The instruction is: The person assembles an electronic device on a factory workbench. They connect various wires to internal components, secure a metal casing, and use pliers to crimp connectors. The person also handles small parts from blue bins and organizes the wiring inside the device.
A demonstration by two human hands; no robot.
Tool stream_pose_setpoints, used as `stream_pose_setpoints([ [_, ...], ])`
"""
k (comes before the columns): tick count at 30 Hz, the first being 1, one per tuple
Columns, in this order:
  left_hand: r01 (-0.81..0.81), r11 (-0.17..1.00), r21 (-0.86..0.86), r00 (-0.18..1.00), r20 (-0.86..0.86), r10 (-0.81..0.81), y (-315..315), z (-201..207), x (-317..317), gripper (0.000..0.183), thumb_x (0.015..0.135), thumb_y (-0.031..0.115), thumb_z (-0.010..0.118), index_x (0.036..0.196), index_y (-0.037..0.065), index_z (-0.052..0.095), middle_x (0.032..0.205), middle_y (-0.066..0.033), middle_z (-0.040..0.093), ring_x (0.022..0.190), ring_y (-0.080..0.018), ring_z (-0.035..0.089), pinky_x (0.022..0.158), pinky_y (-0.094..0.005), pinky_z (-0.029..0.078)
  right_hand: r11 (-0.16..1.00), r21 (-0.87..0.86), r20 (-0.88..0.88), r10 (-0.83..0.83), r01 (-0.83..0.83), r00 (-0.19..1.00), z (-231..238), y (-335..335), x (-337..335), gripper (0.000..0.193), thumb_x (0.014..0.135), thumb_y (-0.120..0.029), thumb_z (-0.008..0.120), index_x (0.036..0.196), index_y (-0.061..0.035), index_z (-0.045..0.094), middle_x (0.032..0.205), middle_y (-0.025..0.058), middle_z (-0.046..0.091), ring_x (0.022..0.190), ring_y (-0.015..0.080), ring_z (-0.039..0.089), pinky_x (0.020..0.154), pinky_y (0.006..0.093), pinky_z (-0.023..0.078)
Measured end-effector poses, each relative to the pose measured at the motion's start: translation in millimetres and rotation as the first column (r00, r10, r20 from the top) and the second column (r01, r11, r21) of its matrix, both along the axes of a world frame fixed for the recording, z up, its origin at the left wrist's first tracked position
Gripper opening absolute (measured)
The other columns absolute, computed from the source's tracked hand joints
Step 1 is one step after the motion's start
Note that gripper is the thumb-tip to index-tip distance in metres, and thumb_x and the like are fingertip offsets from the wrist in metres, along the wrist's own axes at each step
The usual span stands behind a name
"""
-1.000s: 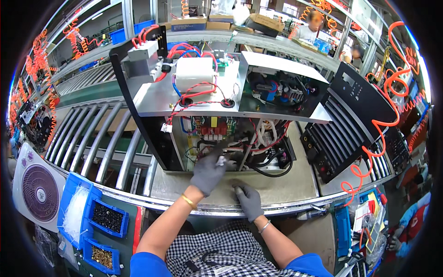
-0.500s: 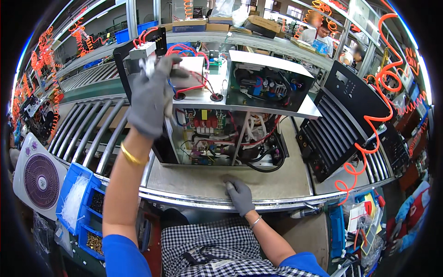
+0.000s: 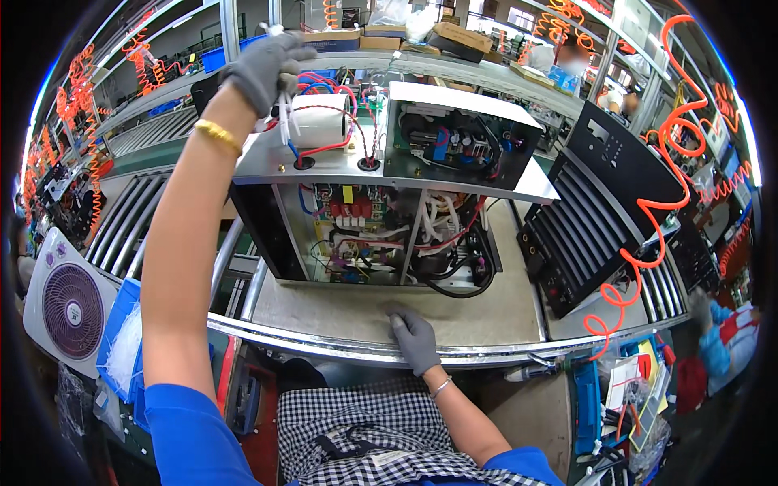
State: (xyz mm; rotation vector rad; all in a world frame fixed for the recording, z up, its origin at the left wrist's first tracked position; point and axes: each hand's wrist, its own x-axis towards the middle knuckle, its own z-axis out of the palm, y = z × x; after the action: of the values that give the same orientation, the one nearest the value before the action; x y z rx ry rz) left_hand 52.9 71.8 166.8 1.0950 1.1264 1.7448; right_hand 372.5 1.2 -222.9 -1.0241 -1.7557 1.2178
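My left hand (image 3: pixel 263 74), in a grey glove, is raised above the far left of an opened electrical unit, its fingers closed. Thin white strips (image 3: pixel 287 121) that look like cable ties hang below it. Beside them on the unit's metal top plate (image 3: pixel 336 166) lies a white cylinder (image 3: pixel 320 121), with red and blue wires around it. Below the plate, the open front shows a circuit board (image 3: pixel 356 223) and bundled cables (image 3: pixel 446 223). My right hand (image 3: pixel 416 340), also gloved, rests on the bench in front of the unit, fingers out and holding nothing.
A black vented panel (image 3: pixel 579 219) stands to the right, with a coiled orange hose (image 3: pixel 620 300) hanging before it. Rollers (image 3: pixel 134 215) and a fan (image 3: pixel 71 308) are on the left. Blue bins (image 3: pixel 117 348) sit near left; a parts tray (image 3: pixel 592 405) is near right.
My left hand has moved up and away, off the front left of the unit. The unit has turned slightly, and the white cylinder now shows. My right hand has barely moved.
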Motion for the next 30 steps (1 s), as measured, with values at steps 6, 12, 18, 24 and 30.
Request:
stream_pose_setpoints([
  [6, -0.087, 0.906, 0.415, 0.909, -0.338, 0.242, -127, -48, 45, 0.033, 0.105, 0.026, 0.044, 0.124, 0.003, 0.058, 0.091, 0.0012, 0.061, 0.060, 0.0000, 0.043, 0.046, -0.0165, 0.035, 0.998, -0.060, 0.012, -0.001, 0.002, 1.000, -4, 3, 3, 0.029, 0.099, -0.026, 0.057, 0.115, -0.0033, 0.067, 0.075, 0.0076, 0.065, 0.067, 0.0153, 0.062, 0.067, 0.0305, 0.050],
  [12, 0.372, 0.845, -0.383, 0.918, 0.283, -0.277, -215, -229, 123, 0.041, 0.089, 0.037, 0.065, 0.118, 0.009, 0.057, 0.078, 0.0013, 0.055, 0.060, -0.0064, 0.048, 0.054, -0.0209, 0.042, 0.935, -0.314, -0.181, 0.114, -0.168, 0.977, 35, -15, 2, 0.038, 0.100, -0.029, 0.056, 0.129, -0.0047, 0.059, 0.101, 0.0098, 0.069, 0.088, 0.0188, 0.066, 0.080, 0.0319, 0.053],
  [18, 0.842, 0.417, -0.343, 0.522, 0.714, -0.467, -265, -360, 161, 0.034, 0.099, 0.018, 0.055, 0.128, -0.001, 0.056, 0.074, -0.0041, 0.057, 0.066, -0.0163, 0.062, 0.070, -0.0323, 0.057, 0.695, -0.125, 0.139, 0.719, -0.708, 0.681, 54, -53, 11, 0.044, 0.100, -0.031, 0.053, 0.137, -0.0068, 0.055, 0.123, 0.0158, 0.065, 0.115, 0.0271, 0.062, 0.100, 0.0380, 0.048],
  [24, 0.750, 0.479, -0.455, 0.661, 0.527, -0.534, -261, -360, 146, 0.028, 0.099, 0.011, 0.045, 0.118, -0.006, 0.058, 0.091, -0.0120, 0.068, 0.079, -0.0223, 0.070, 0.086, -0.0382, 0.059, 0.736, -0.149, 0.173, 0.677, -0.661, 0.715, 40, -75, 7, 0.038, 0.097, -0.031, 0.059, 0.127, -0.0083, 0.064, 0.117, 0.0131, 0.067, 0.105, 0.0257, 0.066, 0.092, 0.0360, 0.051],
  [30, 0.560, 0.624, -0.545, 0.824, 0.291, -0.486, -225, -319, 153, 0.020, 0.096, 0.019, 0.053, 0.101, 0.002, 0.062, 0.072, 0.0022, 0.053, 0.056, -0.0051, 0.041, 0.055, -0.0221, 0.040, 0.913, 0.016, 0.159, 0.401, -0.408, 0.902, 76, -65, 9, 0.025, 0.090, -0.016, 0.068, 0.113, -0.0062, 0.070, 0.103, 0.0112, 0.069, 0.095, 0.0243, 0.067, 0.086, 0.0333, 0.053],
])
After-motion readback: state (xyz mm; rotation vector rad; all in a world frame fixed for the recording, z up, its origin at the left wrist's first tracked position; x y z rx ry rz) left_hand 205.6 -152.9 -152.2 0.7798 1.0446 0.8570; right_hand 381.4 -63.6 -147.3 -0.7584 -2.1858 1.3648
